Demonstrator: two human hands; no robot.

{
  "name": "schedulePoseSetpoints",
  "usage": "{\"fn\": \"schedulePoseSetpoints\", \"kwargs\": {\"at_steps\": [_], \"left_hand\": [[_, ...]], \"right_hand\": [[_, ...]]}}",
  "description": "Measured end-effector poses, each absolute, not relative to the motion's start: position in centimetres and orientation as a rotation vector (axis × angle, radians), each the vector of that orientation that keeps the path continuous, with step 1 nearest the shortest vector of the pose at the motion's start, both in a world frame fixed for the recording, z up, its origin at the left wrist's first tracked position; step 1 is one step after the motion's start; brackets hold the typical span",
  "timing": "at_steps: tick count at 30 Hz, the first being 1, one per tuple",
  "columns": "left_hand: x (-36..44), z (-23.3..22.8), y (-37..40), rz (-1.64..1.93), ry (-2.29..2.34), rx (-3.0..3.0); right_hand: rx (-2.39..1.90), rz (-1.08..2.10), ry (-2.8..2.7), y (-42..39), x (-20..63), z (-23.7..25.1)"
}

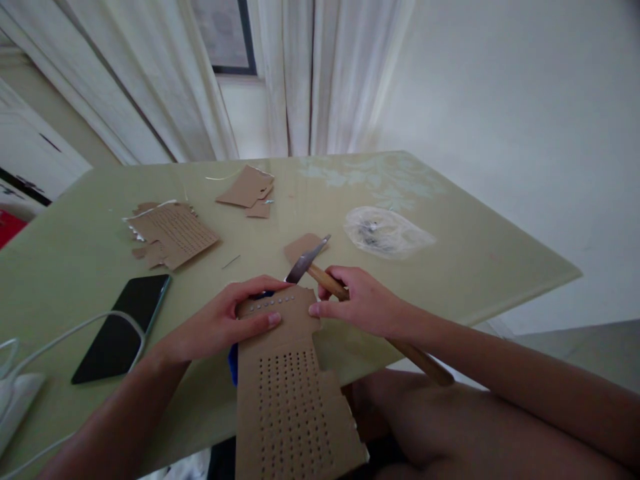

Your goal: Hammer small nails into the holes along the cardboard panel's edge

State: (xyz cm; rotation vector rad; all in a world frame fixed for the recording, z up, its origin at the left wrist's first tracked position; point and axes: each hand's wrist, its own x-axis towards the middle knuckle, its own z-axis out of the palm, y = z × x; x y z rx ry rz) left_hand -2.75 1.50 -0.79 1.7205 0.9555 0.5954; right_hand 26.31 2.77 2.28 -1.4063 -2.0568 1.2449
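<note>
Pressing down on the top of a perforated cardboard sheet (293, 373), the left hand (225, 323) lies flat with its fingers spread loose, thumb along the upper edge by a row of small studs; the sheet sits at the near edge of the green table (75, 267) and hangs over it toward the person's lap; a blue object (233, 363) peeks out beneath the sheet's left side. The right hand (363, 303) is curled around a wooden-handled knife (330, 283), its fingertip touching the sheet's right shoulder; the blade points up and away over a small cardboard scrap (299, 247). A dark phone (123, 327) lies left of the hands with a white cable (60, 333) looping beside it; another punched cardboard piece (173, 233) and further offcuts (247, 190) lie farther back; a crumpled clear plastic bag (387, 232) rests to the right.
</note>
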Motion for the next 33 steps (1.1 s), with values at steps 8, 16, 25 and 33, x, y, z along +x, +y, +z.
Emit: {"fn": "schedulePoseSetpoints", "kwargs": {"at_steps": [8,16,25,33], "left_hand": [[-6.8,-1.7,2.4,0.469,0.668,1.65],[-7.1,-1.7,2.7,0.386,0.694,1.766],[-5.8,-0.9,2.0,0.388,0.72,1.768],[-7.6,-2.6,5.3,0.778,1.668,1.749]], "right_hand": [[-1.405,1.244,-1.991,2.9,26.4,2.6],[-1.374,1.306,-1.95,2.9,25.9,2.2],[-1.399,1.251,-1.923,3.3,25.9,1.9],[-1.417,1.192,-1.948,3.3,26.1,2.2]]}}
